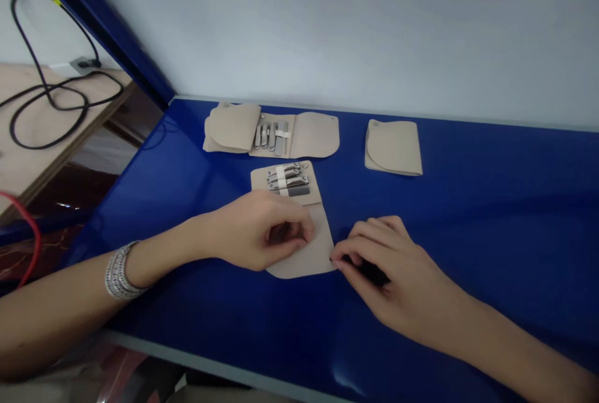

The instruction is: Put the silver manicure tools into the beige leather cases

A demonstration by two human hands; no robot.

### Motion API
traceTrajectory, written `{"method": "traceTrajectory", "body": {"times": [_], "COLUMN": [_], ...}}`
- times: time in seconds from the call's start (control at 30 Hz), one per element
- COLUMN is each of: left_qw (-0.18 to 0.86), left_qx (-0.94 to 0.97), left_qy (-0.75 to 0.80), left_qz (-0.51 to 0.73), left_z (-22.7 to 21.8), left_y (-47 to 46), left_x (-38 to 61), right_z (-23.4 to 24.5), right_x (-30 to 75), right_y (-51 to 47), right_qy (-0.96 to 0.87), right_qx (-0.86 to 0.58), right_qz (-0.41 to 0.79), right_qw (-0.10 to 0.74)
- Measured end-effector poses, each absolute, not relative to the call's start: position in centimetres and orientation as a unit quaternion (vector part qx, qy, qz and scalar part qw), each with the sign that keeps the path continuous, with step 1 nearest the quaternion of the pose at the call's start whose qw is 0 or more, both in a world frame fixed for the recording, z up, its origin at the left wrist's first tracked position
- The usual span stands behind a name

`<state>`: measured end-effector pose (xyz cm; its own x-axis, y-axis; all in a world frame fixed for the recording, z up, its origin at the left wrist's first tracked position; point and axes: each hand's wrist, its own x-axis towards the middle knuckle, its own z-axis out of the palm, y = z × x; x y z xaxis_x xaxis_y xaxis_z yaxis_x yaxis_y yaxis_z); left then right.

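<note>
An open beige manicure set case [304, 253] lies on the blue table in front of me, its flap towards me. Nail clippers [289, 178] and other small metal tools sit under a white strap in its far half. My left hand [262, 228] rests over the case with curled fingers, thumb and fingertips close together above the flap; anything between them is hidden. At the flap's right corner, the thumb and fingers of my right hand [388, 266] are pinched on its edge, where a small dark spot shows.
Further back lie another opened case [316, 135] with clippers showing and a folded case [234, 128] overlapping it. A closed case [394, 148] is at the right. Behind the blue table [491, 222] rises a pale wall. A black cable [47, 88] coils on a wooden surface at left.
</note>
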<state>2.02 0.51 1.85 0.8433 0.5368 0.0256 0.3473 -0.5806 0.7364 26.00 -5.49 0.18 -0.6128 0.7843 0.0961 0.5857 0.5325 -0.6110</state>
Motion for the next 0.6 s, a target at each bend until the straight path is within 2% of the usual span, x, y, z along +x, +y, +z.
{"method": "traceTrajectory", "body": {"times": [0.6], "left_qw": [0.383], "left_qx": [0.881], "left_qy": [0.249], "left_qz": [0.122], "left_z": [1.90], "left_y": [0.59], "left_x": [2.17], "right_z": [0.59], "right_x": [25.72], "right_y": [-5.48], "right_qy": [-0.878], "right_qx": [-0.390], "right_qz": [0.248], "right_qw": [0.129]}}
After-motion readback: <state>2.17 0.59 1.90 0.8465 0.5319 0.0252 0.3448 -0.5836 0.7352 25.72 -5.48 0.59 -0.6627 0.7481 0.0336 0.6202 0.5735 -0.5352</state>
